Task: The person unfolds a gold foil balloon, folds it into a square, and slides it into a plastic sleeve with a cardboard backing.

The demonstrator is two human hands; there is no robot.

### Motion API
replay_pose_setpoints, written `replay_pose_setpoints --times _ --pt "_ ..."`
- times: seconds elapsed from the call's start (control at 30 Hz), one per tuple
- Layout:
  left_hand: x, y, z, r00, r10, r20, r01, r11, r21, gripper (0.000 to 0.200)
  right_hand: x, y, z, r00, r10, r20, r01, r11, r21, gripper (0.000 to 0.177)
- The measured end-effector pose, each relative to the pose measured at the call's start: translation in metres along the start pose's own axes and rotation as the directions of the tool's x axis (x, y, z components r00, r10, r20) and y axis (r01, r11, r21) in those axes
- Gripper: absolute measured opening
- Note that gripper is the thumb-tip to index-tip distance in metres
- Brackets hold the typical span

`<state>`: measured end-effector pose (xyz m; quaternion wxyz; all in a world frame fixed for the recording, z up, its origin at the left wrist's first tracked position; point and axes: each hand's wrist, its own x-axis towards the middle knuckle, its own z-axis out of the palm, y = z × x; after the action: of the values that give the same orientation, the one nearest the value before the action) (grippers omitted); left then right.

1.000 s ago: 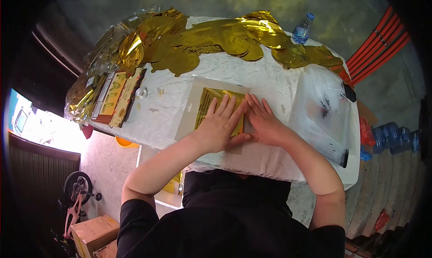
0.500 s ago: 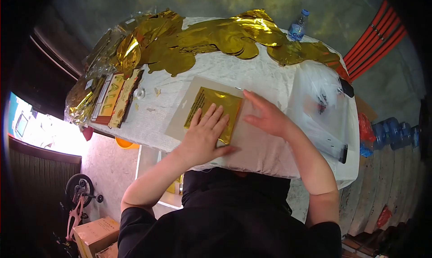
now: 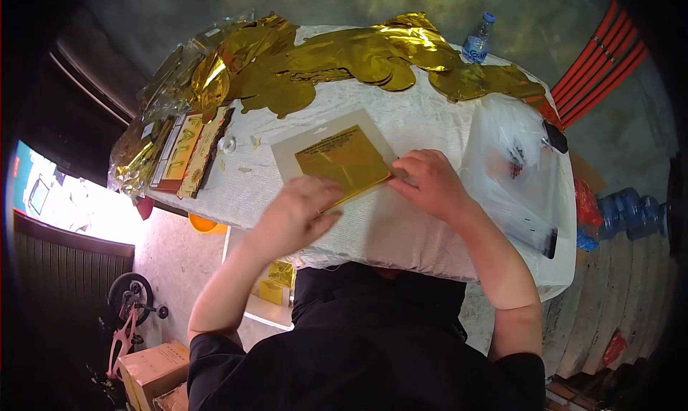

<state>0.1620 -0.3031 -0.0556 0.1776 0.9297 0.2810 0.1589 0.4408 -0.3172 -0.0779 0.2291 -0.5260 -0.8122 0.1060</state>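
A folded square of gold foil point(image 3: 344, 160) with dark print along one side lies inside a clear plastic bag point(image 3: 294, 156) with a hang hole at its upper edge. The bag sits tilted on the white-covered table. At its right corner my right hand point(image 3: 433, 185) is closed, pinching the edge between thumb and fingers. My left hand point(image 3: 294, 214), slightly blurred, curls over the lower left edge, with the thumb below that edge and the fingers on top. Its palm side is hidden.
Flat gold foil balloons point(image 3: 344, 56) lie along the far edge, near a water bottle point(image 3: 478, 38). Printed packs point(image 3: 185, 149) and a tape roll point(image 3: 227, 144) are at left. A stack of clear bags point(image 3: 512, 189) lies at right. A cardboard box point(image 3: 154, 368) stands on the floor.
The bag with the gold foil has turned clockwise, its hang hole now at the top. My left hand slid off the foil to the lower left edge; my right hand closed on the right corner.
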Motion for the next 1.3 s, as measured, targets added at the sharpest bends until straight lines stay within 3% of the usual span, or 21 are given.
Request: replay_pose_setpoints --times 0.1,0.2,0.43,0.5,0.83,1.03,1.1,1.17,1.3 --pt "-0.002 0.025 0.023 0.995 0.059 -0.075 -0.057 0.998 0.029 0.041 0.006 -0.012 0.005 0.986 -0.111 -0.121 0.113 0.993 0.013 0.023" --pt "-0.005 0.035 0.038 0.989 0.087 -0.121 -0.074 0.992 0.106 0.040 0.008 -0.021 0.018 0.976 -0.209 -0.062 0.209 0.978 -0.007 0.018" --pt "-0.009 0.037 0.050 0.978 0.084 -0.193 -0.052 0.985 0.164 0.040 0.018 -0.031 0.034 0.965 -0.258 0.052 0.263 0.959 -0.106 0.017" --pt "-0.008 0.034 0.050 0.976 0.087 -0.201 -0.058 0.988 0.146 0.040 0.021 -0.031 0.037 0.948 -0.301 0.104 0.317 0.922 -0.220 0.011" --pt "-0.006 0.032 0.047 0.975 0.111 -0.195 -0.094 0.991 0.095 0.042 0.028 -0.038 0.049 0.951 -0.302 0.059 0.305 0.898 -0.316 0.010" --pt "-0.008 0.036 0.049 0.970 0.082 -0.228 -0.061 0.993 0.098 0.040 0.025 -0.039 0.058 0.965 -0.258 -0.036 0.237 0.928 -0.287 0.011" --pt "-0.009 0.039 0.051 0.970 0.081 -0.230 -0.059 0.993 0.099 0.039 0.021 -0.034 0.056 0.949 -0.311 -0.045 0.299 0.937 -0.179 0.009" --pt "-0.009 0.043 0.051 0.969 0.022 -0.247 -0.001 0.996 0.085 0.036 0.009 -0.034 0.050 0.961 -0.267 -0.067 0.257 0.957 -0.132 0.010" --pt "-0.006 0.039 0.043 0.965 0.078 -0.249 -0.069 0.997 0.045 0.032 -0.025 -0.031 0.030 0.979 -0.202 -0.017 0.203 0.979 0.020 0.011"
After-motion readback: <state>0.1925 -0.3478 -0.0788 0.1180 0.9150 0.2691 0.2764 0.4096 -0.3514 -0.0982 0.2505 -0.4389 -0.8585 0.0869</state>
